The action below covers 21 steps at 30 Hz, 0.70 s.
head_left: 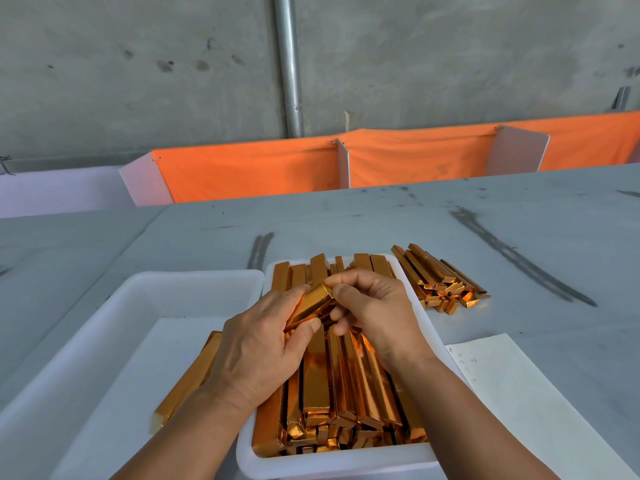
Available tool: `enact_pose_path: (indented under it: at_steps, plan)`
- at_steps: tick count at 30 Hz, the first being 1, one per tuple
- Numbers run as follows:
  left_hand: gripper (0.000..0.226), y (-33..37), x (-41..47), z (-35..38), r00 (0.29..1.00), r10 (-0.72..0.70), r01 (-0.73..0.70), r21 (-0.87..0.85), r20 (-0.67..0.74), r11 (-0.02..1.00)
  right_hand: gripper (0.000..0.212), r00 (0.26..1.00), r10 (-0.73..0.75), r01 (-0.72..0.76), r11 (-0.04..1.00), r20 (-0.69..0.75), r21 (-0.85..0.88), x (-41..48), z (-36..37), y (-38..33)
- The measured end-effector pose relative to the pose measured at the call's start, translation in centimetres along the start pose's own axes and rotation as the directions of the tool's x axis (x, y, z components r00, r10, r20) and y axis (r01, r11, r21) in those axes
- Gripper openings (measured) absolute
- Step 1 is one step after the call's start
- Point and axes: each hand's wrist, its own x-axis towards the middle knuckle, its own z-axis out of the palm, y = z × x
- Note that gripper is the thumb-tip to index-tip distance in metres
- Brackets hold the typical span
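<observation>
Both hands, left hand and right hand, pinch one gold foil carton; it looks light, slick, crushable, best held by its long edges.

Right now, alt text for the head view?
The left hand and right hand grip one slim gold box over a white tray packed with such boxes. A second tray on the left holds a few; a loose pile and a paper sheet lie right.
</observation>
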Motion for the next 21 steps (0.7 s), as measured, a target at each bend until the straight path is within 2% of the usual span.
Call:
enact_pose_path:
  at_steps: [6,11,21]
  plan:
    - [0.052,-0.16,-0.04,0.04,1.000,0.004,-0.004,0.003,-0.013,1.000,0.011,0.999,0.036,-0.037,0.998,0.026,0.041,0.06,0.00,-0.19]
    - [0.055,-0.24,0.01,0.11,1.000,-0.003,0.003,0.017,-0.005,1.000,0.009,1.000,0.004,-0.005,1.000,0.026,0.022,-0.07,0.03,-0.23]
    - [0.059,-0.36,0.10,0.17,0.997,-0.046,0.046,-0.006,-0.055,0.999,0.028,0.994,-0.099,0.100,0.994,0.035,-0.032,-0.65,0.40,-0.31]
